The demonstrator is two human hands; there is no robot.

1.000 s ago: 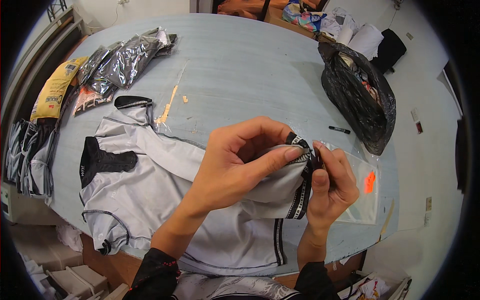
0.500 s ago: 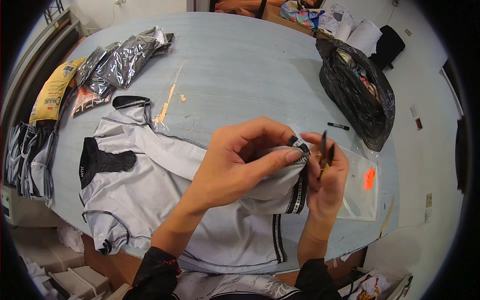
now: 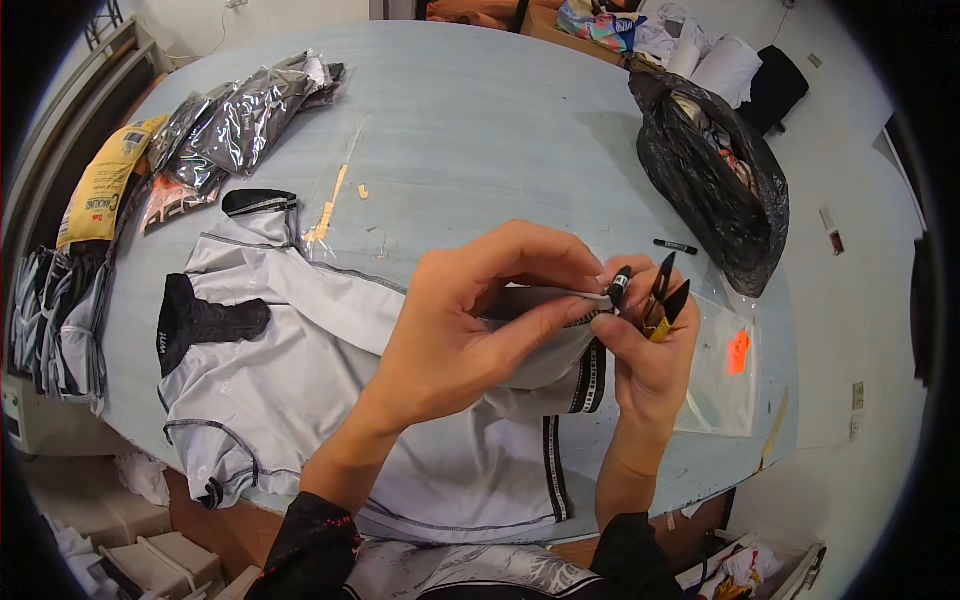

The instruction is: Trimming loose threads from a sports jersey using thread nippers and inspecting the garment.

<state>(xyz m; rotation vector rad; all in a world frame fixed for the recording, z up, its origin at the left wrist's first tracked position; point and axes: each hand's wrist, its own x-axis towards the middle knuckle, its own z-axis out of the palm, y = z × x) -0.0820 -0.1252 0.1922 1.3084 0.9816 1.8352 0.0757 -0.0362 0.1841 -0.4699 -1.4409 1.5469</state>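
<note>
Pinching the hem of a grey garment (image 3: 300, 380) between thumb and curled fingers, the left hand (image 3: 470, 320) lifts it off the round table (image 3: 480, 130); the right hand (image 3: 650, 355), closed around thread snips (image 3: 665, 295) with blades up, touches that edge, clear bag (image 3: 725, 380) beside

Blk bag (image 3: 715, 190), pkgd garments (image 3: 235, 120), marker (image 3: 676, 246)

The jersey (image 3: 300, 370) under my hands is pale grey with dark piping, a black collar patch and a black-and-white printed hem band. My snips (image 3: 662, 295) have black blades and yellow handles, and the clear bag (image 3: 725, 385) at three o'clock carries an orange sticker. The table (image 3: 480, 130) is grey-blue, with a glossy black sack (image 3: 715, 175) at two o'clock and a yellow packet (image 3: 100, 190) at ten.
</note>
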